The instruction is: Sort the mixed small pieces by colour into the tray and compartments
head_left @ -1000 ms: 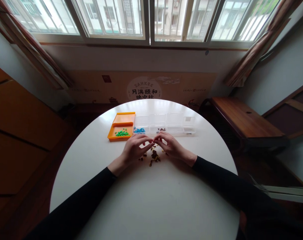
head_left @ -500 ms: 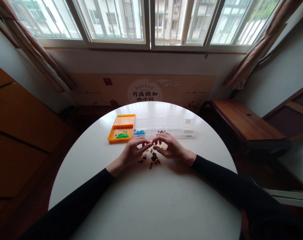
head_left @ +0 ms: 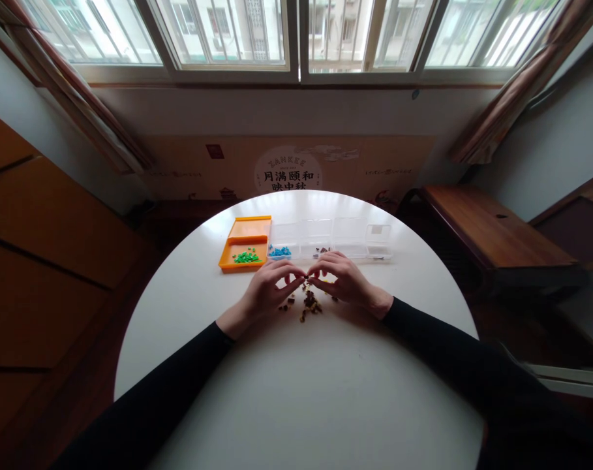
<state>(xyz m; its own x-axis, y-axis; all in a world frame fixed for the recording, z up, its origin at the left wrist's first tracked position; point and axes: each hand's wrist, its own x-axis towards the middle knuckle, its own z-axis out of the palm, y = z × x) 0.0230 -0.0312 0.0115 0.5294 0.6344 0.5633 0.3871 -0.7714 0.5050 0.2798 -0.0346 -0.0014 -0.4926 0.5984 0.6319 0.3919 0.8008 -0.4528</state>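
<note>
My left hand (head_left: pixel 268 287) and my right hand (head_left: pixel 344 282) meet fingertip to fingertip above the white table. Both are closed in a pinch at a tiny dark brown piece (head_left: pixel 306 277), too small to make out in detail. Just below them lies a loose pile of brown and yellow pieces (head_left: pixel 310 301), which look like tiny building blocks. A few stray brown pieces (head_left: pixel 290 300) are scattered to its left. Beyond my right fingers, some brown pieces (head_left: pixel 321 250) sit in a compartment of the clear plastic box (head_left: pixel 351 236); my hand partly hides that spot.
Blue pieces (head_left: pixel 280 252) fill part of the clear box's leftmost compartment. To its left, an open orange case (head_left: pixel 250 228) holds green pieces (head_left: pixel 247 258). The round white table (head_left: pixel 296 391) stands before a window, with a wooden bench (head_left: pixel 482 219) at the right.
The whole view has shifted slightly, so the scene sits a little higher and further right. My fingertips stay together at the dark piece, with small finger movements.
</note>
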